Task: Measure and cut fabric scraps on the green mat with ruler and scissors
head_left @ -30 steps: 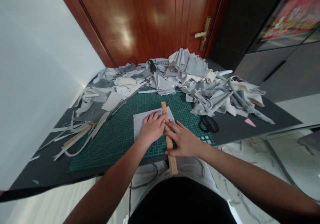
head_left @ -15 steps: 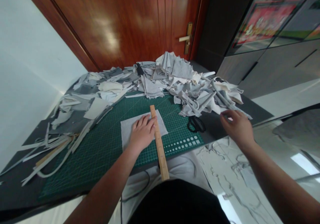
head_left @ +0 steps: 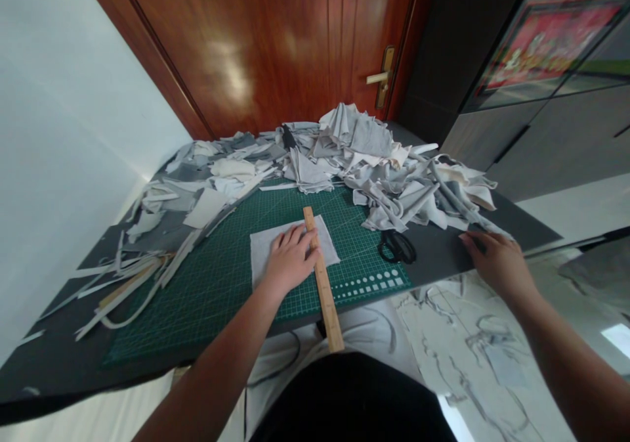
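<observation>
My left hand lies flat, fingers stretched out, on a light grey fabric square and presses against a wooden ruler. The ruler runs across the green cutting mat and sticks out over the table's near edge. My right hand rests palm down on the dark tabletop far to the right, beside the tail of the scrap pile. Its fingers lie flat and close together, and nothing shows in them. Black scissors lie between my hands, just off the mat's right edge.
A big heap of grey and white fabric scraps fills the back of the table. Loose strips trail along the left side. A wooden door with a brass handle stands behind. The table's right corner is just beyond my right hand.
My right hand left the ruler and swung right past the scissors, coming down on the dark tabletop. My left hand stayed on the fabric and ruler. The view shifted a little.
</observation>
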A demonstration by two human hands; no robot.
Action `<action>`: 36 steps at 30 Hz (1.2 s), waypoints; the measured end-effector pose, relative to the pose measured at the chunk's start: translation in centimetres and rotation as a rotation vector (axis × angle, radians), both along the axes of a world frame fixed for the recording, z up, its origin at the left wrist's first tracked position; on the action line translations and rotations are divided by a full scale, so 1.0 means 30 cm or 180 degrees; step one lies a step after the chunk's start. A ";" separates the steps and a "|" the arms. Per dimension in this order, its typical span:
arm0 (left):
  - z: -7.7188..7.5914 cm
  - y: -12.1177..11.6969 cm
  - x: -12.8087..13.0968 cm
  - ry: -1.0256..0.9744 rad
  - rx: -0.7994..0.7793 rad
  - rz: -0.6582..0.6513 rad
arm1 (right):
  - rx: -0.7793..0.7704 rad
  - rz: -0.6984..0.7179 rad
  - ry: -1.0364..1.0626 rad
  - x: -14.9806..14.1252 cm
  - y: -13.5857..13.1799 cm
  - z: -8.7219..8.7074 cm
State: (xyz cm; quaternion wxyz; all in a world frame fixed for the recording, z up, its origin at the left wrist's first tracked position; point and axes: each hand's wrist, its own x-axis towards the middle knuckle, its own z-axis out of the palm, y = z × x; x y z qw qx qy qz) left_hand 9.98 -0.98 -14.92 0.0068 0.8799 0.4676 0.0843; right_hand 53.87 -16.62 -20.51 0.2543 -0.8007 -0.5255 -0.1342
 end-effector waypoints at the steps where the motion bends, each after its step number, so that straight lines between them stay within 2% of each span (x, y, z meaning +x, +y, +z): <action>1: 0.002 0.000 -0.001 -0.0015 -0.0022 -0.0009 | -0.0071 0.0065 0.0074 0.004 -0.001 0.012; 5: 0.009 -0.002 -0.004 -0.0048 -0.0125 -0.0061 | -0.0230 0.0255 0.0243 0.007 0.002 0.056; 10: 0.012 -0.004 -0.006 -0.0084 -0.0206 -0.0094 | -0.0360 0.0174 0.0116 0.011 0.016 0.074; 12: 0.010 -0.004 -0.007 -0.0089 -0.0204 -0.0104 | -0.0503 0.0023 0.0024 0.006 0.015 0.088; 15: 0.005 -0.003 -0.009 -0.0095 -0.0183 -0.0116 | -0.0661 -0.0569 0.0145 -0.033 0.015 0.138; 17: 0.001 -0.001 -0.010 -0.0094 -0.0176 -0.0124 | -0.0375 -0.0838 0.0678 -0.086 0.028 0.190; 19: -0.001 0.000 -0.011 -0.0101 -0.0174 -0.0145 | 0.0265 -0.0780 0.1572 -0.162 0.064 0.249; 21: -0.001 0.000 -0.011 -0.0125 -0.0177 -0.0152 | 0.0845 -0.0450 0.2467 -0.255 0.123 0.305; 23: 0.001 0.000 -0.010 -0.0158 -0.0176 -0.0131 | 0.0926 0.0217 0.3359 -0.359 0.199 0.346; 25: 0.002 0.000 -0.010 -0.0178 -0.0182 -0.0101 | 0.0625 0.1004 0.3953 -0.465 0.282 0.365; 28: 0.001 -0.001 -0.008 -0.0219 -0.0225 -0.0043 | 0.0017 0.1925 0.4204 -0.605 0.402 0.354; 30: 0.000 -0.001 -0.007 -0.0247 -0.0245 0.0004 | -0.0418 0.2445 0.3930 -0.670 0.472 0.331; 32: 0.000 0.000 -0.005 -0.0247 -0.0256 0.0044 | -0.0694 0.2817 0.3302 -0.706 0.529 0.305; 36: 0.003 0.001 -0.003 -0.0215 -0.0305 0.0068 | -0.0653 0.3257 0.1411 -0.715 0.589 0.261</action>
